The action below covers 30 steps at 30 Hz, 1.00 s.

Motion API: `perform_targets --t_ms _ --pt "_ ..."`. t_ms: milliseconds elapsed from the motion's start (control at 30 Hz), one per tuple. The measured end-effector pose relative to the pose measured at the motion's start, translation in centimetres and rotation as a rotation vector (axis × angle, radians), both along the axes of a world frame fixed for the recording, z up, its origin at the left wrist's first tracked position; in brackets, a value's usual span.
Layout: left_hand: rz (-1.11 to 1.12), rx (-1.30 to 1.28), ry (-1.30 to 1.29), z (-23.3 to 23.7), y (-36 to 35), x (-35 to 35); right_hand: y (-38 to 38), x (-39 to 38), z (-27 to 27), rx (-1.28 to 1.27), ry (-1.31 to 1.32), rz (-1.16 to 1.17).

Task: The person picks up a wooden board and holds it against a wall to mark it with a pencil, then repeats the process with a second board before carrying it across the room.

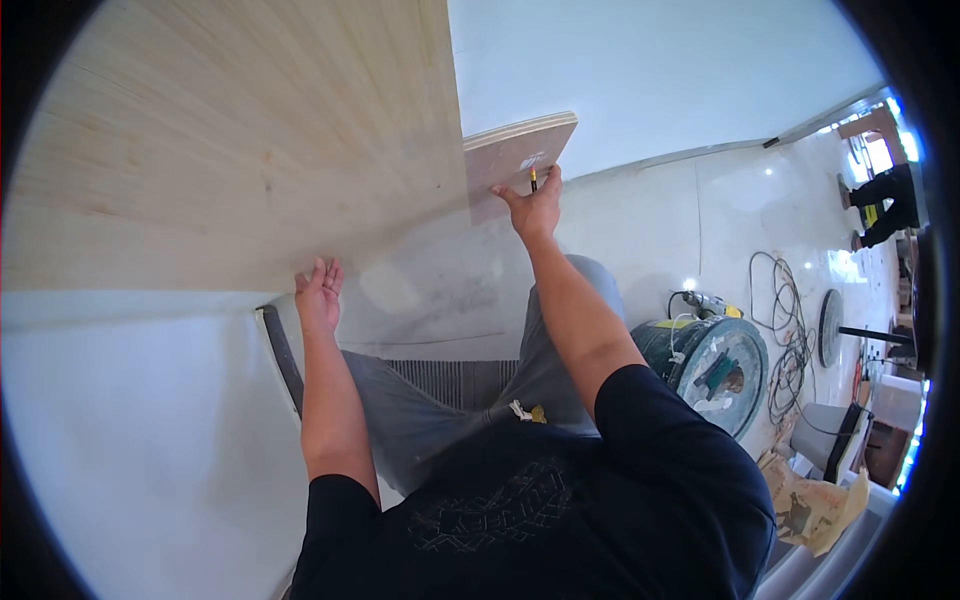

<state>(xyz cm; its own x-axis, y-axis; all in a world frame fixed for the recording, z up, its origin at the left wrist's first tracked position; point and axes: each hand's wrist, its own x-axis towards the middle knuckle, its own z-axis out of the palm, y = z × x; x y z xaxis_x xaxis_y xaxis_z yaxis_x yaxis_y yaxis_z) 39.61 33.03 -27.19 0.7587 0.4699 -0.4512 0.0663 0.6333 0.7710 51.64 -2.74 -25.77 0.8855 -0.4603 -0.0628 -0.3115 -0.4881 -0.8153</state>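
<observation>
A large plywood sheet (250,140) fills the upper left, and my left hand (319,293) is at its lower edge with the fingers apart. A smaller board (515,150) with a pale reddish face juts out past the sheet's right edge. My right hand (535,208) is at the lower edge of this smaller board, thumb and fingers spread along it. Between the thumb and fingers of that hand a pencil (533,179) with a yellow end sticks up.
A green drum (725,375) stands on the right, with a yellow-grey power tool (708,304) on it. Cables (790,340) lie on the floor beyond. Brown paper (812,505) lies at lower right. Another person's legs (888,205) show at far right.
</observation>
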Motion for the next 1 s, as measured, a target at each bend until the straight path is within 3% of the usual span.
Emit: perform_targets --t_ms 300,700,900,1000 --pt "-0.066 -0.075 -0.137 -0.9 0.0 -0.1 0.3 -0.3 -0.2 0.038 -0.034 -0.036" --pt "-0.075 -0.094 -0.129 -1.9 0.7 0.4 -0.1 -0.3 0.8 0.066 -0.027 0.012" --pt "-0.029 -0.132 -0.163 -1.9 -0.9 0.9 -0.1 -0.6 0.1 0.048 -0.076 0.017" --pt "0.099 -0.122 -0.116 -1.1 -2.6 1.3 0.2 -0.6 0.6 0.057 -0.047 0.013"
